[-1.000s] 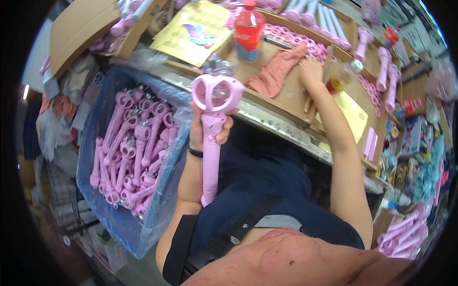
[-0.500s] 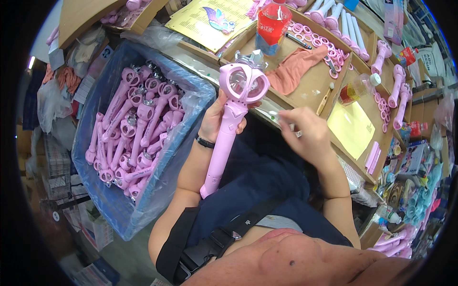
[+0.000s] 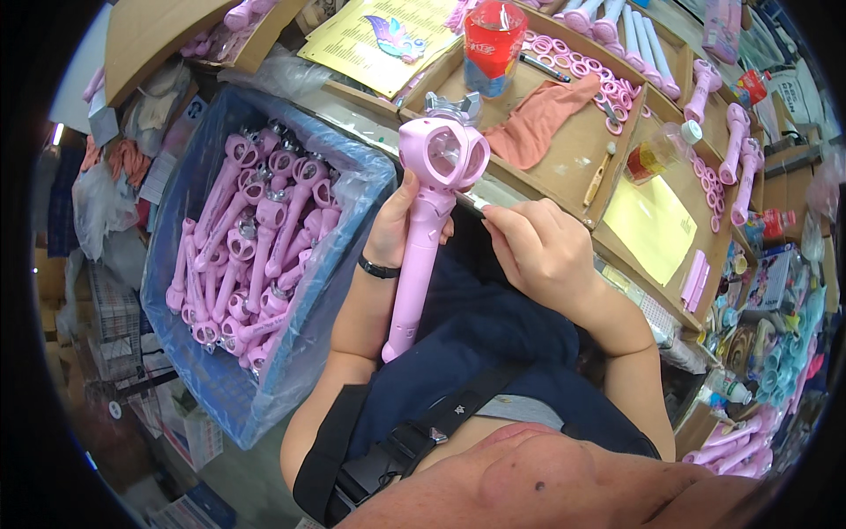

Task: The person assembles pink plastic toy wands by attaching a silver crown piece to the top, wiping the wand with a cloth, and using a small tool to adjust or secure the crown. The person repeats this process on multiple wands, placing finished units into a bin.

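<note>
Just beside the blue bin (image 3: 264,388), the left hand (image 3: 397,231) grips the pink wand (image 3: 421,238) upright while the right hand (image 3: 538,251), back from the tray, pinches a small tool (image 3: 474,203) against it.

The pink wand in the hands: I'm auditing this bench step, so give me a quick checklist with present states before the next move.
1. Left hand wrapped firmly round the pink wand below its head: ok.
2. Wand upright, heart-shaped head facing the camera: ok.
3. Right hand pinches a thin silver-tipped tool: ok.
4. Tool tip touching the wand's neck: cannot tell.
5. Silver crown seated on the head: ok, by the look of it.
6. Blue-lined bin of finished wands beside the left arm: ok.
</note>
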Tool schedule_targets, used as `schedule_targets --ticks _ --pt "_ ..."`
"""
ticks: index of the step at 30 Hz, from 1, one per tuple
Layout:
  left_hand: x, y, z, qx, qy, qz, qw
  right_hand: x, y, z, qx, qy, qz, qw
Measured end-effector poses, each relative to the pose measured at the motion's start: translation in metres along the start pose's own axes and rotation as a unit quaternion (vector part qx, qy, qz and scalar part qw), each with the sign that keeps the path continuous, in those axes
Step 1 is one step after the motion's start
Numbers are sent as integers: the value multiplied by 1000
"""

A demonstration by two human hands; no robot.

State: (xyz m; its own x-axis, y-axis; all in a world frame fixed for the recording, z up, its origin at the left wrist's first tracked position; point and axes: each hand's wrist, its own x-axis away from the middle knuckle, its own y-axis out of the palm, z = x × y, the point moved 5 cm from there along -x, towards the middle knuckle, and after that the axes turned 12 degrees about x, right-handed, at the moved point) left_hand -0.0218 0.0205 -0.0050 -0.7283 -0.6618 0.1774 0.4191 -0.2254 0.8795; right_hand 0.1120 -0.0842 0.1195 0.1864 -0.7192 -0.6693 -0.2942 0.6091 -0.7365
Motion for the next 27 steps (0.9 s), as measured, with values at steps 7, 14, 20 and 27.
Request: schedule_targets --ticks 7,14,20,27 --pt "1 8 1 -67 15 -6 998 2 5 3 23 -10 8 1000" --pt "2 10 0 -83 18 6 996 5 3 3 23 0 9 1000" --pt "3 12 0 -135 38 19 990 4 12 16 -51 61 -22 997" --pt "5 15 1 -189 57 33 980 14 23 19 -68 94 -11 993"
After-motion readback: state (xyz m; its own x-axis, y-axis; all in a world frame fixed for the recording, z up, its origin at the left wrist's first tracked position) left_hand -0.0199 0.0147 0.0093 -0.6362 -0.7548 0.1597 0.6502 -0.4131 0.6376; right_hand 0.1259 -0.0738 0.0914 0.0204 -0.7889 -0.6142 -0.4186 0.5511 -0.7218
